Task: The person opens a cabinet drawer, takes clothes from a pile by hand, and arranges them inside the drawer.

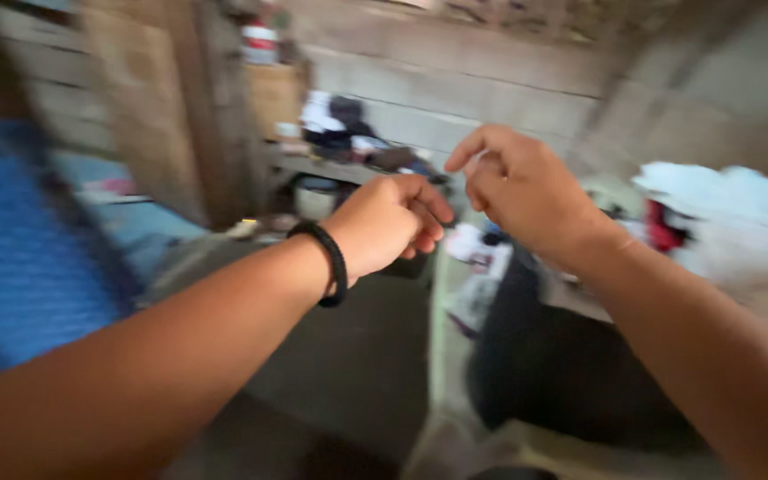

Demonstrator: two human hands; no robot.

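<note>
Curled left hand (388,222), pinching right hand (517,191), apart

Between our left hand (384,227) and right hand (522,191) only a narrow gap stays open; below us, bare grey floor (357,356) offers passage, hemmed by blue fabric (20,258) and a black cloth (562,364).
</note>
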